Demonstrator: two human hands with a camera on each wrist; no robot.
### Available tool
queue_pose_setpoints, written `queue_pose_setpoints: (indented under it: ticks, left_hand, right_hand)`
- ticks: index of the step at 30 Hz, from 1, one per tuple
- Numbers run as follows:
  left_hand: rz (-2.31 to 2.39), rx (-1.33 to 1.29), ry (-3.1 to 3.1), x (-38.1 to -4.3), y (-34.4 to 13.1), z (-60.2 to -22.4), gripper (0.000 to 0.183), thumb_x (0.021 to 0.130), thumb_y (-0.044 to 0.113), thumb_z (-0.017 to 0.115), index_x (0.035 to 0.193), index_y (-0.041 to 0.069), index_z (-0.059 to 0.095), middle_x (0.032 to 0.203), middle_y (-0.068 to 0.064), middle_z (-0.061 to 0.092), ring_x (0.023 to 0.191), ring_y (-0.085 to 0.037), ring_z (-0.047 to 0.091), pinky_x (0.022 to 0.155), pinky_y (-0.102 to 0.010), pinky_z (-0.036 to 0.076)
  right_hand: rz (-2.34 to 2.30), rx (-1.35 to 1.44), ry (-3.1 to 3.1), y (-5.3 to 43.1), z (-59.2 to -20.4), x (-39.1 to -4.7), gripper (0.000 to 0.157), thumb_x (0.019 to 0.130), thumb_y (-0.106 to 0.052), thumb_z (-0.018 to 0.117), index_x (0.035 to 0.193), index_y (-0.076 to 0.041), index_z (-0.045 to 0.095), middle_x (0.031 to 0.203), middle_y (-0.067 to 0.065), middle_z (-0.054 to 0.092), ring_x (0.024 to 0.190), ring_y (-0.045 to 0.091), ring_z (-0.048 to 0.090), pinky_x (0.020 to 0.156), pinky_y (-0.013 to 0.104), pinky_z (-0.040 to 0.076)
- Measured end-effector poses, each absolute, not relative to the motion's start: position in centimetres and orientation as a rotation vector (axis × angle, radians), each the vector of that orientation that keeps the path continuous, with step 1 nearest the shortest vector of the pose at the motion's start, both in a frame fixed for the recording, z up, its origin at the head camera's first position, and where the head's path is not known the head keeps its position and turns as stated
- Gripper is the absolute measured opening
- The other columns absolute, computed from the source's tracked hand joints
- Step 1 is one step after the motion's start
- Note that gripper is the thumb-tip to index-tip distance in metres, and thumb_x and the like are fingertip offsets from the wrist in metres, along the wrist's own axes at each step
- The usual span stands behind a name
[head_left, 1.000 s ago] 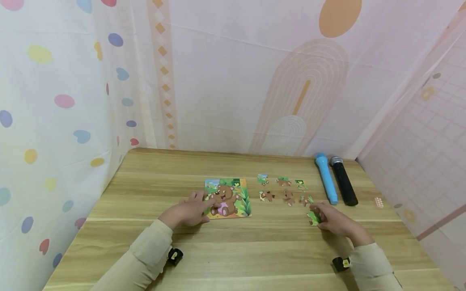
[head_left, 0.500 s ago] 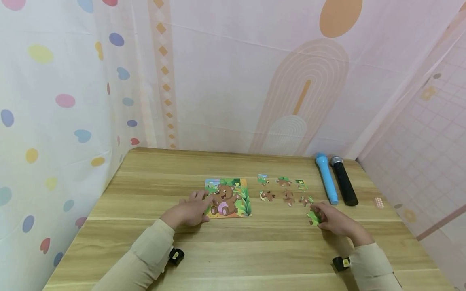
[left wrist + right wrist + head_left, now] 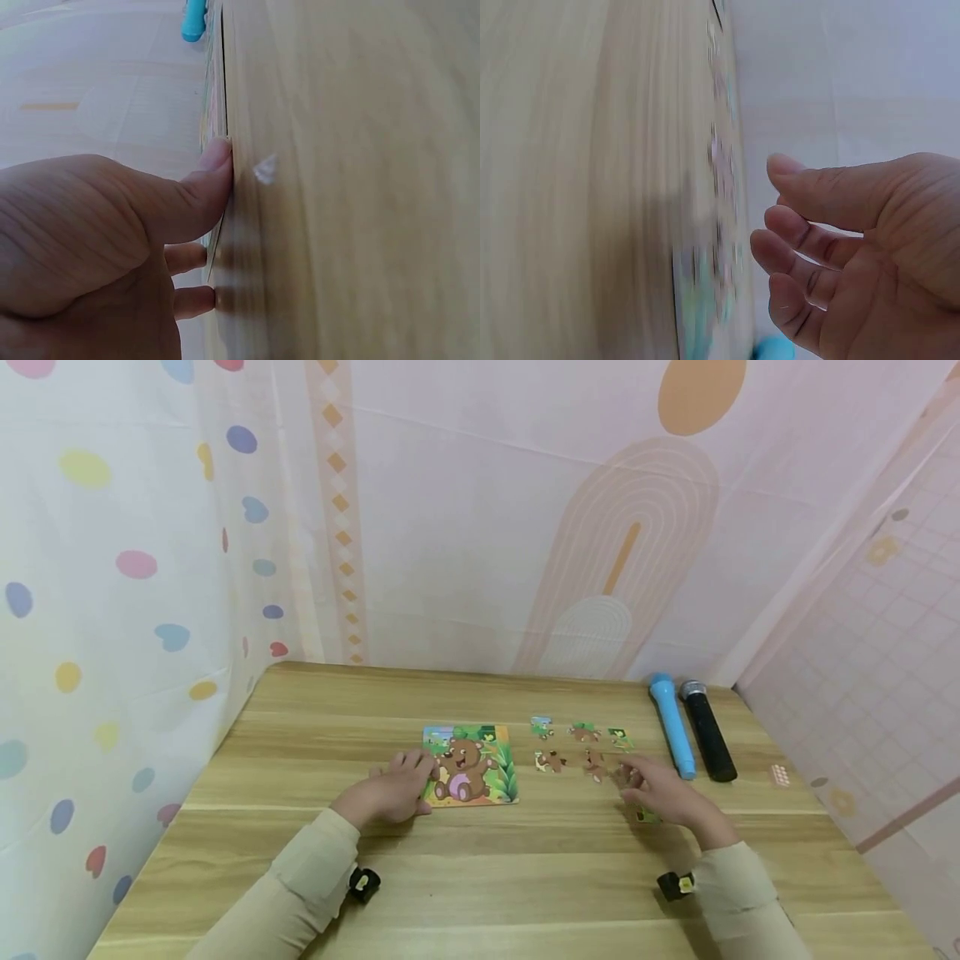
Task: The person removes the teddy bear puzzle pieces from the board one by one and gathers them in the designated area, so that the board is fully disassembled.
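Observation:
A bear jigsaw puzzle point(image 3: 480, 772) lies flat left of centre, its picture assembled. My left hand point(image 3: 393, 792) holds its near left corner. In the left wrist view the thumb point(image 3: 214, 172) presses the near edge while fingertips point(image 3: 193, 302) reach down at the side. My right hand point(image 3: 667, 789) hovers with loosely bent fingers over the loose pieces; in the right wrist view nothing sits between thumb and fingers. Beneath it a green puzzle piece point(image 3: 648, 815) is partly hidden. Beyond its fingertips lie a brown bear piece point(image 3: 595, 764) and a brown-and-white piece point(image 3: 551, 762).
Farther back lie a blue-topped piece point(image 3: 542, 727), a green-brown piece point(image 3: 584, 732) and a dark green piece point(image 3: 620, 737). A blue toy microphone point(image 3: 673, 727) and a black microphone point(image 3: 708, 735) lie at the right rear. A patterned curtain point(image 3: 450, 527) rises behind the table.
My right hand has left the green piece and moved left and slightly away from me. My left index finger has drawn back from the bear picture to the puzzle's left edge.

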State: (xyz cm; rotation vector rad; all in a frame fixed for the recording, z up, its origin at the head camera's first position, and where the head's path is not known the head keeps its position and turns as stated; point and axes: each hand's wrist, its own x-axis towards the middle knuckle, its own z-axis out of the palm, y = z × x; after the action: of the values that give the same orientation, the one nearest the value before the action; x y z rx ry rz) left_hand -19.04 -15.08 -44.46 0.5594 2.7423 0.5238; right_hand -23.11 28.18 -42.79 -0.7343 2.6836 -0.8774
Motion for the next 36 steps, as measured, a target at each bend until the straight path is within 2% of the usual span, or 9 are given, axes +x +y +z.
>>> queue_pose_setpoints:
  ticks: [3, 10, 13, 19, 24, 28, 36]
  left_hand:
    - [0.523, 0.565, 2.744, -19.0, -15.1, -44.6, 0.030, 0.098, 0.022, 0.069, 0.113, 0.015, 0.044, 0.129, -0.015, 0.039, 0.105, -0.031, 0.035, 0.079, -0.050, 0.034]
    - [0.538, 0.532, 2.730, -18.8, -15.4, -44.4, 0.029, 0.098, 0.022, 0.069, 0.113, 0.016, 0.045, 0.136, -0.015, 0.038, 0.114, -0.034, 0.035, 0.086, -0.057, 0.036]
    - [0.545, 0.527, 2.725, -18.7, -15.4, -44.2, 0.028, 0.098, 0.023, 0.068, 0.112, 0.016, 0.045, 0.137, -0.015, 0.038, 0.116, -0.035, 0.034, 0.087, -0.058, 0.036]
    - [0.538, 0.551, 2.734, -18.8, -15.5, -44.3, 0.029, 0.098, 0.024, 0.069, 0.113, 0.016, 0.045, 0.133, -0.013, 0.039, 0.112, -0.033, 0.035, 0.086, -0.057, 0.036]
    - [0.522, 0.549, 2.746, -19.0, -15.4, -44.5, 0.029, 0.098, 0.025, 0.069, 0.113, 0.017, 0.046, 0.133, -0.012, 0.040, 0.111, -0.031, 0.036, 0.085, -0.055, 0.036]
    - [0.499, 0.544, 2.759, -19.1, -15.4, -44.6, 0.030, 0.097, 0.027, 0.070, 0.114, 0.019, 0.047, 0.136, -0.012, 0.040, 0.113, -0.031, 0.036, 0.086, -0.055, 0.036]
    - [0.498, 0.540, 2.767, -19.1, -15.3, -44.6, 0.033, 0.097, 0.028, 0.070, 0.120, 0.020, 0.048, 0.144, -0.014, 0.037, 0.116, -0.032, 0.036, 0.088, -0.058, 0.036]
  right_hand:
    - [-0.873, -0.809, 2.662, 25.9, -42.9, -23.4, 0.053, 0.096, -0.001, 0.067, 0.143, 0.013, 0.047, 0.116, 0.017, 0.062, 0.102, 0.029, 0.062, 0.082, 0.038, 0.054]
    - [-0.883, -1.013, 2.537, 19.3, -43.0, -23.7, 0.052, 0.097, -0.005, 0.067, 0.144, 0.007, 0.049, 0.126, 0.021, 0.061, 0.104, 0.030, 0.063, 0.083, 0.034, 0.055]
    - [-0.833, -1.065, 2.531, 16.4, -43.1, -23.8, 0.054, 0.095, -0.006, 0.070, 0.143, 0.007, 0.049, 0.125, 0.019, 0.062, 0.105, 0.029, 0.063, 0.086, 0.034, 0.055]
    - [-0.713, -1.078, 2.515, 11.7, -43.4, -24.0, 0.053, 0.096, -0.011, 0.071, 0.143, 0.005, 0.051, 0.119, 0.013, 0.063, 0.100, 0.023, 0.060, 0.083, 0.036, 0.053]
    - [-0.608, -1.087, 2.537, 9.7, -43.8, -24.1, 0.049, 0.095, -0.020, 0.074, 0.136, 0.000, 0.058, 0.121, 0.011, 0.061, 0.110, 0.024, 0.056, 0.092, 0.040, 0.050]
    - [-0.599, -1.070, 2.544, 9.1, -44.3, -24.0, 0.049, 0.093, -0.020, 0.076, 0.134, 0.000, 0.059, 0.126, 0.011, 0.058, 0.117, 0.024, 0.054, 0.099, 0.039, 0.048]
    - [-0.598, -1.022, 2.567, 8.6, -44.3, -23.8, 0.042, 0.092, -0.016, 0.077, 0.127, 0.000, 0.061, 0.122, 0.010, 0.058, 0.115, 0.025, 0.056, 0.098, 0.039, 0.049]
